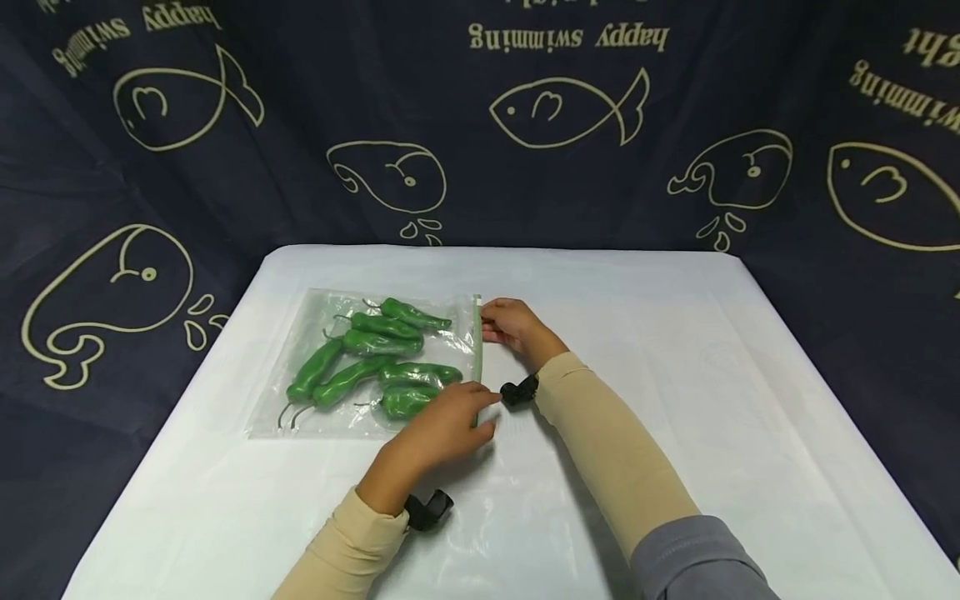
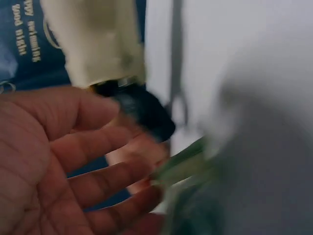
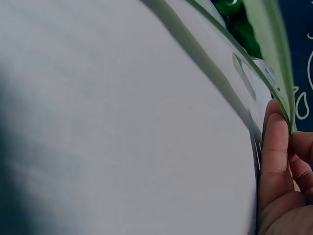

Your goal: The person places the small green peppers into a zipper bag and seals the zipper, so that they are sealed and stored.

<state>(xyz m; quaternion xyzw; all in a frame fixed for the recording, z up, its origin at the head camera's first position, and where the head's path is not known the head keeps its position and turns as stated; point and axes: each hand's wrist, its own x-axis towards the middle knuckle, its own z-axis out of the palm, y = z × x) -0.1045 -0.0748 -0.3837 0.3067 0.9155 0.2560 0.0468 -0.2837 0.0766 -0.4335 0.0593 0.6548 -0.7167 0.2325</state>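
Note:
A clear zip bag [image 1: 279,375] lies flat on the table with several long green peppers [image 1: 381,325] inside. Its green zip edge [image 1: 477,350] runs along the right side. At the far end of that edge my right hand [image 1: 517,327] pinches the corner; the right wrist view shows thumb and fingers on the green strip [image 3: 279,63], whose two sides stand apart. My left hand [image 1: 442,421] hovers over the near end of the zip edge, overlapping the lowest pepper. In the left wrist view its fingers [image 2: 105,186] are spread and loosely bent beside the strip.
A white cloth covers the table [image 1: 637,333]. Behind it hangs a dark blue curtain [image 1: 465,192] with fish and whale drawings. Black wrist cameras [image 1: 429,510] sit on both wrists, and the right forearm [image 1: 615,450] reaches across the table's middle.

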